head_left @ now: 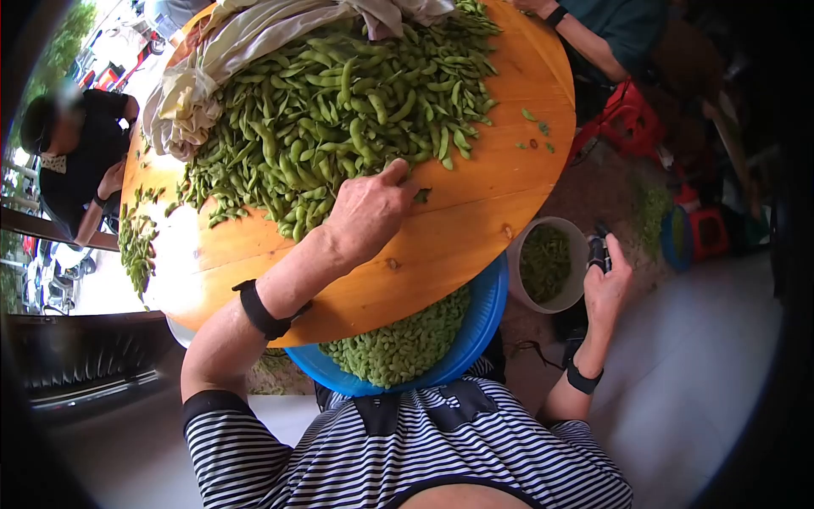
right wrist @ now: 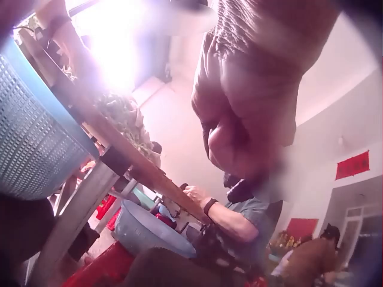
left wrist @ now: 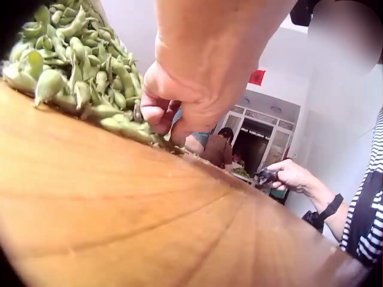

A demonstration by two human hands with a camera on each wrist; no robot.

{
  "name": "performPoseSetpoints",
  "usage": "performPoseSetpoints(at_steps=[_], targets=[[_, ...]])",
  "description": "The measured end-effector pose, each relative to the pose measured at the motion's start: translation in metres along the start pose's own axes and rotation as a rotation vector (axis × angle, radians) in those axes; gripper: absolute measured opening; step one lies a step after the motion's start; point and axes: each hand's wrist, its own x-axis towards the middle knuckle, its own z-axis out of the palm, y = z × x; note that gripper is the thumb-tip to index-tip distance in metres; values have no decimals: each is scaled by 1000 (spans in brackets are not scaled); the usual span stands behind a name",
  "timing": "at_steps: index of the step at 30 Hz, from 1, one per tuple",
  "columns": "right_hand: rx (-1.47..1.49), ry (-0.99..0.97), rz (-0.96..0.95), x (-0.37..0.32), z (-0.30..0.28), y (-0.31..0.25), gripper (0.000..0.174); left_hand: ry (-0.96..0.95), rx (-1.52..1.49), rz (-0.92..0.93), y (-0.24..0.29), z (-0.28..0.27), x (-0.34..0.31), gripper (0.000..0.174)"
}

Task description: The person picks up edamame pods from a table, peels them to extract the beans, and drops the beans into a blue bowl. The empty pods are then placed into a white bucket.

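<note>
A large heap of green soybean pods (head_left: 314, 119) covers much of the round wooden table (head_left: 475, 204). My left hand (head_left: 369, 212) is at the heap's near edge, thumb and fingertips together low over the tabletop. It pinches what looks like a soybean pod, mostly hidden by the fingers; a small dark green bit (head_left: 421, 195) shows beside them. Off the table's right side, my right hand (head_left: 608, 288) grips a small black tool (head_left: 598, 252), whose exact kind I cannot tell. Below the near edge, a blue basin (head_left: 490, 318) holds shelled green beans (head_left: 398, 343).
Beside my right hand stands a white bucket (head_left: 578, 250) with green husks inside. A pale cloth (head_left: 182, 106) lies over the heap's far left side. Loose pods (head_left: 137, 246) are scattered at the left rim. Other people sit at the left (head_left: 76, 161) and far right (head_left: 615, 42).
</note>
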Motion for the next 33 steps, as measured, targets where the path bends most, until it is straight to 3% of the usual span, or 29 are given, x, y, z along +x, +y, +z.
performPoseSetpoints(at_steps=[2, 4, 5, 8, 9, 12, 13, 15, 19, 20, 21, 23, 25, 28, 31, 33], targets=[[311, -162, 184, -4, 3, -16, 49, -15, 32, -21, 4, -1, 0, 13], [464, -249, 141, -9, 12, -45, 45, 172, -113, -2, 8, -5, -5, 10], [530, -295, 109, -13, 19, -56, 43, 171, -113, 2, 12, -10, -7, 10], [735, -536, 130, -25, 29, -100, 43, 105, -589, -201, 23, -22, -19, 7], [785, -609, 114, -29, 33, -109, 43, 102, -588, -201, 28, -24, -24, 7], [769, -715, -7, -36, 49, -126, 46, -109, -991, -557, 41, -30, -39, 5], [767, -719, -7, -37, 50, -132, 46, -108, -994, -559, 41, -27, -45, 5], [700, -528, -198, -39, 51, -140, 46, -85, -1241, -627, 41, -21, -53, 7], [521, -660, -436, -32, 48, -144, 50, -161, -1450, -668, 38, -12, -60, 10], [476, -662, -347, -29, 52, -138, 50, -163, -1455, -667, 40, -12, -58, 10], [451, -472, -312, -28, 57, -137, 48, -105, -1473, -663, 43, -14, -56, 11], [367, -354, -111, -21, 56, -132, 46, -45, -1491, -659, 44, -15, -54, 13], [341, -376, -98, -19, 49, -130, 47, 7, -1469, -701, 44, -14, -54, 15], [692, -782, 109, -22, 36, -132, 50, -14, -1443, -673, 49, -12, -54, 12], [990, -935, 162, -34, 41, -124, 42, -63, -1496, -656, 56, -10, -59, 9], [1006, -904, 147, -38, 44, -128, 39, -29, -1478, -646, 61, -10, -61, 5]])
